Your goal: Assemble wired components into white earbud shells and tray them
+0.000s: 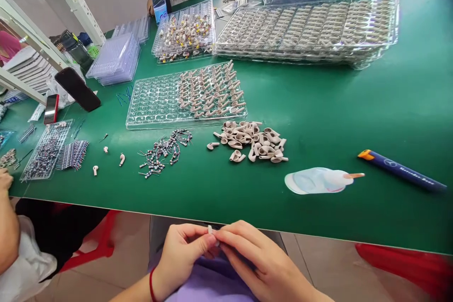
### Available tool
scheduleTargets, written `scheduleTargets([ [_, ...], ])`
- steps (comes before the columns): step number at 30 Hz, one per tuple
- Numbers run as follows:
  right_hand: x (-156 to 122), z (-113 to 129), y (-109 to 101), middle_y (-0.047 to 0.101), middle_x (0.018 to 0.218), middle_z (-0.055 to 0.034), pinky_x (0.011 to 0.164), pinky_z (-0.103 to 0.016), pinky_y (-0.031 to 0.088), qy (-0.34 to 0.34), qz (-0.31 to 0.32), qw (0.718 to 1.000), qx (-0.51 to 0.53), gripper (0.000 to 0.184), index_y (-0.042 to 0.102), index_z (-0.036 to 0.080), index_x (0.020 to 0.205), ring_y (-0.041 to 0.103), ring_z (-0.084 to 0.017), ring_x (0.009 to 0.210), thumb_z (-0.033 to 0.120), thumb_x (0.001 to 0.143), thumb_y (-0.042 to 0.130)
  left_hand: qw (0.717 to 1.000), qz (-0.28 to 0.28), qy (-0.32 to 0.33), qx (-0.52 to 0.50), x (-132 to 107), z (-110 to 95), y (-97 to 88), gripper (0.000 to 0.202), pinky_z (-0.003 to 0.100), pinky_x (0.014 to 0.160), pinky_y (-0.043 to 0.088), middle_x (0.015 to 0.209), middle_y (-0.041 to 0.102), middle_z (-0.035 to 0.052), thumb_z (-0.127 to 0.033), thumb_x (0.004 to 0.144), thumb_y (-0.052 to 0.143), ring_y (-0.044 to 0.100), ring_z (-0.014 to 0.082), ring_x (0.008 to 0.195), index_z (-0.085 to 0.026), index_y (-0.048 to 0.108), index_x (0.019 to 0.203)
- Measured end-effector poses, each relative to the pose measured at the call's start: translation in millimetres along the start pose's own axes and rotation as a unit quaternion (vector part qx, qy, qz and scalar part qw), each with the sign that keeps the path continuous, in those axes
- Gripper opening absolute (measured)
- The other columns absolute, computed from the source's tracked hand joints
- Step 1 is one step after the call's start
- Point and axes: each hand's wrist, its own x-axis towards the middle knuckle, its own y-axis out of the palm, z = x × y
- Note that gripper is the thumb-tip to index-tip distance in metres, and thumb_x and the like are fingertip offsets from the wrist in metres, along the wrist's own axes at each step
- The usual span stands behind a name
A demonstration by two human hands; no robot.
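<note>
My left hand (pixel 182 252) and my right hand (pixel 256 259) meet below the table's front edge, over my lap. Both pinch one small white earbud shell (pixel 210 230) between their fingertips. On the green table (pixel 318 118) ahead lies a loose pile of beige earbud shells (pixel 253 141). Left of that pile sits a heap of small wired parts (pixel 164 151). Behind them a clear blister tray (pixel 152 101) is partly filled with shells on its right half.
Stacked filled trays (pixel 311 28) stand at the back right, another tray (pixel 186 33) and a water bottle (pixel 158 0) at the back. A blue pen-like tool (pixel 401 170) and a flat pouch (pixel 318 180) lie right. A co-worker's arm (pixel 7 231) is at left, phones (pixel 76 88) nearby.
</note>
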Motion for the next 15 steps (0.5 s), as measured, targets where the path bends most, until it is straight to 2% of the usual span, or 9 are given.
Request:
scheduleTargets([
  [5,-6,-5,4,0.069,0.081,-0.0067,0.060,-0.025,0.053,-0.064,-0.032,0.987,-0.144,0.023,0.065,0.016,0.099,0.061,-0.013,0.066,0.010,0.097,0.043,0.999,-0.036,-0.014,0.007,7,9,0.5,0.043,0.024,0.056,0.047,0.059,0.070,0.0065,-0.054,0.065,0.080,0.059,0.0131,0.054,-0.012,0.078,0.073],
  [10,-10,-9,9,0.071,0.080,-0.0069,0.061,-0.030,0.050,-0.082,-0.040,0.978,-0.186,0.021,0.068,0.014,0.099,0.061,-0.016,0.066,0.009,0.095,0.048,0.998,-0.049,0.005,0.032,11,11,1.5,0.046,0.026,0.056,0.047,0.056,0.068,0.0062,-0.058,0.063,0.078,0.056,0.0134,0.051,-0.012,0.076,0.065],
  [15,-12,-11,11,0.072,0.082,-0.0066,0.063,-0.031,0.049,-0.086,-0.048,0.973,-0.209,0.020,0.068,0.015,0.100,0.062,-0.017,0.068,0.010,0.095,0.049,0.998,-0.054,0.021,0.032,10,9,4.7,0.042,0.026,0.058,0.047,0.058,0.069,0.0058,-0.054,0.066,0.078,0.055,0.0131,0.053,-0.012,0.076,0.065],
])
